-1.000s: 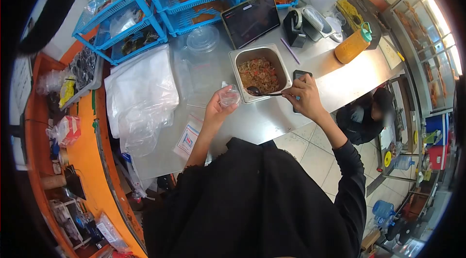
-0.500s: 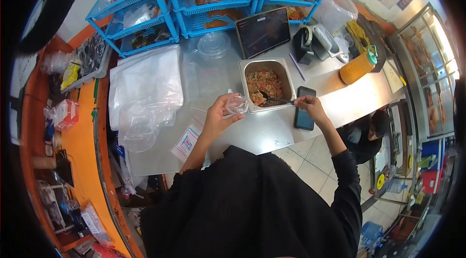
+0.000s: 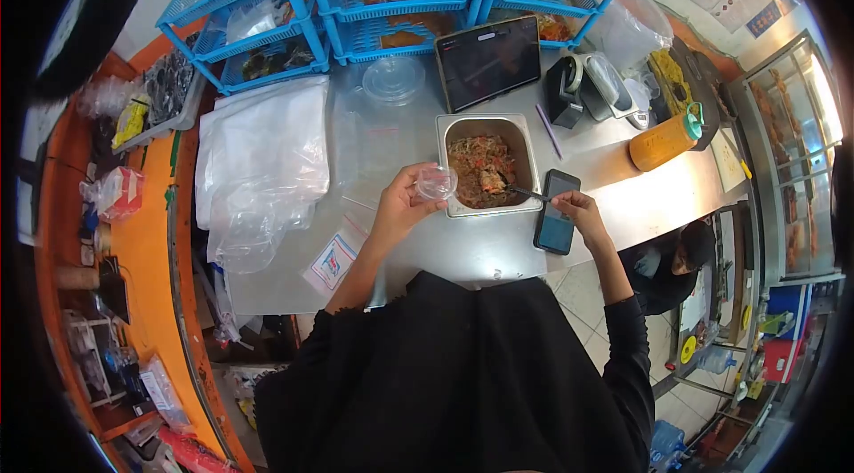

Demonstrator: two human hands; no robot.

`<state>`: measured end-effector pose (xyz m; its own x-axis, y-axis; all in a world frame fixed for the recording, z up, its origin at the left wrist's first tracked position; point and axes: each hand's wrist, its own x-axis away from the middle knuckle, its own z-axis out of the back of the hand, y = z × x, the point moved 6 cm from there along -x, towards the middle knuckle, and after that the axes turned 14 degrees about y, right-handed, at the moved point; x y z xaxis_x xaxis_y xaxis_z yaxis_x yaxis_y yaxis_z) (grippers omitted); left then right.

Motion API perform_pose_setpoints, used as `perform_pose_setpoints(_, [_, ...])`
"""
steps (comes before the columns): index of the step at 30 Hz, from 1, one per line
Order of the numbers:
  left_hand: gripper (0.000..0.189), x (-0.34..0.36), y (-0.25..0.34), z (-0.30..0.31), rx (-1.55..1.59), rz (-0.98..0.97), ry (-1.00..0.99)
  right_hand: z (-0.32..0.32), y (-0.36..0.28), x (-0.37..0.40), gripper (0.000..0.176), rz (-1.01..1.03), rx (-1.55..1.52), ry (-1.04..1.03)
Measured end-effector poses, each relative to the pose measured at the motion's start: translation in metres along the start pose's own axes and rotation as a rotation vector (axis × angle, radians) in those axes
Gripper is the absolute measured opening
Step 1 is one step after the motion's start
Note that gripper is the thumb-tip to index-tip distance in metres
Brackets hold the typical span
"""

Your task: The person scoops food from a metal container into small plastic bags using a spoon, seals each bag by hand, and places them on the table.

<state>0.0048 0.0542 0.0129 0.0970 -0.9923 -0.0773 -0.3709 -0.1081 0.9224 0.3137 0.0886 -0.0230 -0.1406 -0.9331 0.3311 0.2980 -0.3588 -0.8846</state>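
My left hand (image 3: pixel 402 204) holds a small clear plastic cup (image 3: pixel 437 182) between thumb and fingers, at the left edge of a square metal container (image 3: pixel 447 130). The container holds a chopped, reddish food mix (image 3: pixel 481 157). In my right hand (image 3: pixel 580 210) is the handle of a black spoon (image 3: pixel 527 193), its head down in the food with some of the mix on it. A dark phone (image 3: pixel 556 224) lies right of the container, just beside my right hand. The cup looks empty.
Blue plastic racks (image 3: pixel 396 6) and a tablet (image 3: pixel 489 62) stand behind the container. White plastic bags (image 3: pixel 262 153) lie left; a purple pen (image 3: pixel 549 131) and an orange bottle (image 3: pixel 663 143) are right. Another person (image 3: pixel 667 268) is low beyond the table's right side.
The spoon's head has moved right within the food, and its load looks larger. My right hand is slightly lower and further right. The view has shifted a little.
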Motion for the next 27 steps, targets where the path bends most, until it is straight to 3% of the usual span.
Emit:
perform_pose_setpoints(3, [0.050,-0.007,-0.001,-0.008,-0.148,-0.052,-0.002,0.008,-0.006,-0.005,0.012,0.058,-0.003,0.015])
perform_pose_setpoints(8, [0.050,-0.023,0.009,-0.023,-0.541,-0.212,-0.007,0.030,-0.076,0.012,0.011,0.218,-0.041,0.083])
perform_pose_setpoints(10, [0.051,-0.028,0.011,-0.028,-0.795,-0.427,-0.014,0.033,-0.095,0.018,0.011,0.234,-0.020,0.072])
perform_pose_setpoints(11, [0.051,-0.031,0.009,-0.030,-0.792,-0.432,-0.017,0.033,-0.101,0.019,0.011,0.245,0.001,0.060])
perform_pose_setpoints(13, [0.057,-0.029,0.019,-0.040,-0.813,-0.682,-0.011,0.030,-0.108,0.019,0.012,0.252,0.019,0.032])
perform_pose_setpoints(17, [0.066,-0.031,0.021,-0.046,-0.823,-0.646,-0.049,0.020,-0.116,0.014,0.013,0.301,0.177,-0.002])
perform_pose_setpoints(19, [0.072,-0.025,0.027,-0.053,-0.878,-0.838,-0.131,0.016,-0.123,0.011,0.015,0.350,0.209,-0.013])
perform_pose_setpoints(22, [0.074,-0.022,0.036,-0.057,-0.872,-0.960,-0.217,0.010,-0.136,0.010,0.016,0.405,0.312,-0.029])
perform_pose_setpoints(27, [0.078,-0.026,0.035,-0.062,-0.811,-0.951,-0.243,-0.009,-0.168,0.022,0.018,0.558,0.503,0.035])
